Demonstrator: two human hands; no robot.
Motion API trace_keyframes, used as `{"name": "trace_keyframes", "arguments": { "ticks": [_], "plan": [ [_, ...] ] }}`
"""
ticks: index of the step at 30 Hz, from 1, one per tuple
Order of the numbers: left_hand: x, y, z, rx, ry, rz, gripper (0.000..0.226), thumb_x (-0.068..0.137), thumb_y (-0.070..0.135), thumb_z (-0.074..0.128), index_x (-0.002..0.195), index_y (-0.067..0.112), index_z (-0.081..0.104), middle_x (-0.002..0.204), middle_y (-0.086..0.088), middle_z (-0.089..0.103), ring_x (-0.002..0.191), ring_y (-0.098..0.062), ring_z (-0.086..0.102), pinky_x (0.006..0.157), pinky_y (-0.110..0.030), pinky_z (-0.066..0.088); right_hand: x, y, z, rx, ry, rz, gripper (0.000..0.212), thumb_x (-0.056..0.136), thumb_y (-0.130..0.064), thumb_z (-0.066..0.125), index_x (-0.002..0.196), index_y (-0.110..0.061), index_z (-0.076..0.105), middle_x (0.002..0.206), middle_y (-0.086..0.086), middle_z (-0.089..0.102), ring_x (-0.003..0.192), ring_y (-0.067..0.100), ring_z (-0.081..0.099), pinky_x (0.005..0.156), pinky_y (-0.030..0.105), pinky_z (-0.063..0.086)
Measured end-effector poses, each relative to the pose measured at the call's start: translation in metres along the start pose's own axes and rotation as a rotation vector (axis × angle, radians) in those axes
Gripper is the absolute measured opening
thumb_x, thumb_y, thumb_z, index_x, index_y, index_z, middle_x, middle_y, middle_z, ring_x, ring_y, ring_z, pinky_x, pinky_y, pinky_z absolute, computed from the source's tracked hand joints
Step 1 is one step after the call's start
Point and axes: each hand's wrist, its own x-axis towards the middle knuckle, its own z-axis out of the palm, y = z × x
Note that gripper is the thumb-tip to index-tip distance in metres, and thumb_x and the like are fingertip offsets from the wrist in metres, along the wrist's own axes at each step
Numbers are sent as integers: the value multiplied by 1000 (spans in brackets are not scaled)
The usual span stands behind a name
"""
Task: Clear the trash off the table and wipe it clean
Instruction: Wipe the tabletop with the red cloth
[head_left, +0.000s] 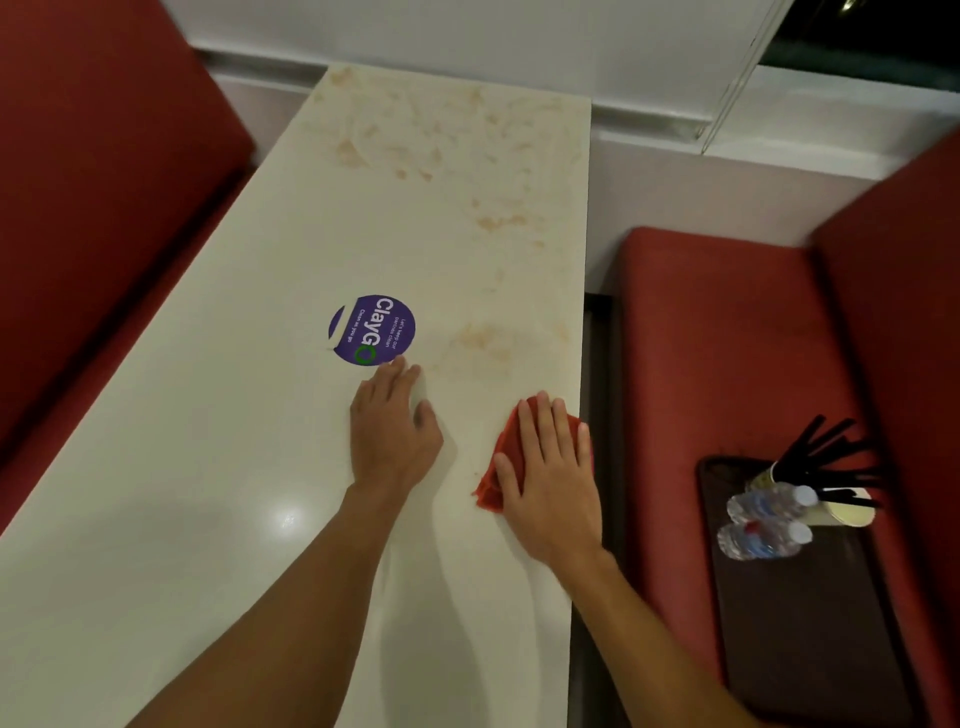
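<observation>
Two bare forearms reach in over the white table (208, 467), and the left hand (395, 431) lies flat, fingers straight and holding nothing, fingertips just beside the purple sticker (372, 330). Right of the sticker and nearer the camera, the right hand (550, 483) presses open-palmed on the red cloth (487, 486). Beyond the sticker, orange smears (395, 145) streak the far end; well to its right, two bottles (763, 506) and a cup of black straws (831, 457) sit on a dark tray (810, 623).

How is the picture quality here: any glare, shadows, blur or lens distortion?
Head view: dim light; one bright glare spot on the near table; soft shadows lie between the left hand and right hand; wide-angle distortion stretches the frame's edges; the bottles at right look dark and blurred.
</observation>
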Motion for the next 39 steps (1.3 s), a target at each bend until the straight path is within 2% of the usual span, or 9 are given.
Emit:
{"name": "trace_keyframes", "arguments": {
  "ticks": [3,6,10,18,21,27,31,35,39],
  "plan": [
    [-1,-2,0,31,-14,4,55,96,20,63,150,13,54,161,-4,46,150,-24,38,123,-48,33,-16,-2,0,-14,-23,8,73,108,-60,9,166,-20,-10,174,0,-17,159,20,-22,131,50,-1],
    [0,-3,2,38,-6,15,55,96,20,64,150,14,54,161,-4,46,150,-24,37,123,-47,33,5,2,1,8,4,35,74,108,-60,12,167,-20,-6,175,0,-14,159,20,-20,131,49,-1],
    [-2,-2,6,63,34,3,54,94,19,64,148,16,56,160,-1,47,149,-23,38,121,-46,32,76,13,-4,55,32,89,74,108,-59,15,168,-17,2,176,3,-4,161,23,-10,131,51,2],
    [0,-1,11,64,112,-8,54,92,27,55,145,19,59,158,3,49,146,-18,42,119,-46,36,209,44,-16,7,26,-5,76,107,-58,13,167,-13,9,176,8,2,162,26,-4,130,54,2],
    [-2,-2,11,66,135,16,53,91,25,58,144,17,60,157,3,51,145,-18,45,117,-43,37,195,42,-16,5,33,-16,75,108,-57,12,167,-12,9,175,9,3,162,27,-3,130,55,3],
    [-2,3,9,94,114,-10,55,91,28,54,145,21,58,159,7,47,147,-14,43,117,-36,34,91,31,-16,-3,-31,-145,77,106,-64,5,168,-17,-2,175,3,-8,161,24,-11,131,51,3],
    [-1,3,8,86,118,-16,55,92,28,55,147,22,57,160,9,46,147,-13,43,119,-36,34,138,45,-17,-11,2,-179,80,106,-67,12,168,-18,4,176,4,-3,162,24,-7,131,51,5],
    [-1,3,9,83,141,-4,55,90,26,56,144,21,58,159,8,48,147,-13,43,118,-36,34,213,50,-20,-36,12,-111,81,105,-66,12,168,-15,7,176,7,0,162,26,-3,130,52,6],
    [-2,1,9,52,148,14,54,89,23,57,143,18,60,157,6,50,146,-14,45,117,-39,36,193,41,-18,-51,13,-112,77,107,-62,9,167,-14,4,175,8,-2,162,26,-5,130,52,7]
  ]
}}
